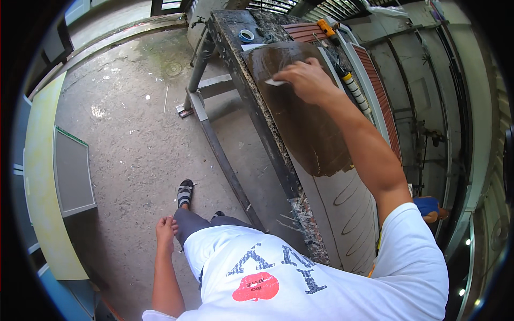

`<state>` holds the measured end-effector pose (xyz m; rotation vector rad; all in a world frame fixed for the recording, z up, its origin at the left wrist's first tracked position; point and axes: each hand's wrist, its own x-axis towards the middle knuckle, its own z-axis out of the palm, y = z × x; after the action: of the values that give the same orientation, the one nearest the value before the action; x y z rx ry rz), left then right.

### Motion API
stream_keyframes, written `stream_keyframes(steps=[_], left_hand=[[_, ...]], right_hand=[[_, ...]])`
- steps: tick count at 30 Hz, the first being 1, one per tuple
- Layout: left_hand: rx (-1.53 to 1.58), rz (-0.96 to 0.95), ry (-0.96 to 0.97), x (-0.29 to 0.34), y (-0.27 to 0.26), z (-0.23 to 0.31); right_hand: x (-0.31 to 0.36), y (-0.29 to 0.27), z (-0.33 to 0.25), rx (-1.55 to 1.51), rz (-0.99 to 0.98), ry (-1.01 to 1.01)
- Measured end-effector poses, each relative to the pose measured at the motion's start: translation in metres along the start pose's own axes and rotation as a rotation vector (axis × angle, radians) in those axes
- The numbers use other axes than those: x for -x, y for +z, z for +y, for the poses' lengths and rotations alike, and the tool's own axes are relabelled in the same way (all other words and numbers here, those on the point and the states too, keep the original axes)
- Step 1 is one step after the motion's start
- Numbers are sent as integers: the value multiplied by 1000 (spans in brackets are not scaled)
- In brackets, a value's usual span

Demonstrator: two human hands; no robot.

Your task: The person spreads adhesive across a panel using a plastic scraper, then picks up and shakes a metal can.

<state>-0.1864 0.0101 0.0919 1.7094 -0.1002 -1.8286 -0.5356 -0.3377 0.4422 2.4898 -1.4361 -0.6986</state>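
Note:
My right hand [306, 79] is closed on a small flat white scraper [274, 82], pressed against a brown, wet-looking coating [308, 125]. The coating has an uneven lower edge and lies over a long pale panel [342, 214] on the workbench. Thin curved lines run across the panel's bare near part. At my left side hangs my left hand [166, 230], away from the bench. Its fingers are curled in, and nothing shows in them.
On the bench's far end stands a small round pot [246, 36]. A yellow-and-black tube [353, 91] and an orange tool [325, 28] lie to the right. The bench's metal frame [230, 160] borders the floor. A grey-and-yellow cabinet [72, 171] stands left; another person [428, 208] is at right.

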Motion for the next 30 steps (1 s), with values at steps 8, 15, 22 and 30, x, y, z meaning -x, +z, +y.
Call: stream_keyframes(steps=[8, 15, 22, 30], left_hand=[[2, 19, 2, 1, 1, 3], [-27, 23, -15, 4, -1, -8], [-86, 13, 37, 7, 1, -8], [-74, 9, 63, 15, -7, -25]], right_hand=[[0, 34, -9, 44, 113, -158], [69, 35, -31, 68, 21, -130], [138, 51, -41, 87, 28, -120], [223, 41, -40, 28, -211, -85]])
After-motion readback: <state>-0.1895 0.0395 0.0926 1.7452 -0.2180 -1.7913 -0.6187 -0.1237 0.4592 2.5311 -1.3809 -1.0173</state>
